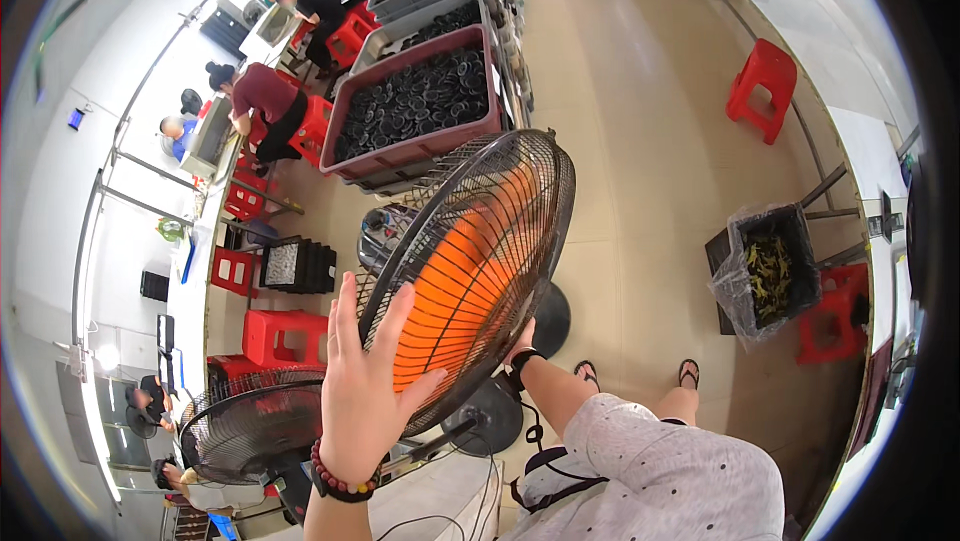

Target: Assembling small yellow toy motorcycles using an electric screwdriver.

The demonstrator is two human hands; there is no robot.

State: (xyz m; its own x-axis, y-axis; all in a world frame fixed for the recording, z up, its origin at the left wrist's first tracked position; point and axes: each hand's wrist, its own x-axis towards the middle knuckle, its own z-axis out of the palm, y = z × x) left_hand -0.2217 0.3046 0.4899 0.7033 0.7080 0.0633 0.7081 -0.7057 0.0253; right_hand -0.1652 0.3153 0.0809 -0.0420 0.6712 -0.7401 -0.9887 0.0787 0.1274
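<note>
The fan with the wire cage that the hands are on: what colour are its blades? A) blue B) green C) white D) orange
D: behind the dark wire cage of the fan, the blades glow orange, with the left hand spread flat on the front of the cage and the right hand mostly hidden behind its edge.

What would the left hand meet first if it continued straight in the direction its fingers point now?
The left hand already lies flat on the round black wire guard of the fan with orange blades. Its fingers point up along the guard, so it would probably just slide along the wires; depth is unclear.
</note>
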